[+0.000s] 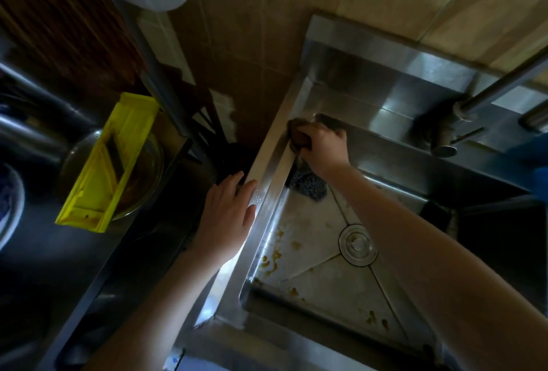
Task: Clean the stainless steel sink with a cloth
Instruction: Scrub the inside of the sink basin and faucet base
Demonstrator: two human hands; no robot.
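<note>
The stainless steel sink (267, 192) fills the right half of the head view, with a round drain (358, 244) in its basin and brown food bits scattered on the bottom. My right hand (324, 145) presses a brown cloth (298, 134) against the far end of the sink's left rim. My left hand (228, 207) lies flat on the outer side of that rim, fingers spread, holding nothing. A dark scouring pad (307, 183) sits in the basin's far left corner, just under my right wrist.
A faucet (444, 136) with a long pipe stands at the sink's far right. On the left shelf a yellow slicer (109, 163) rests over a glass bowl (142, 174), beside metal pots. Tiled floor shows between shelf and sink. Something blue (536, 160) is at the right edge.
</note>
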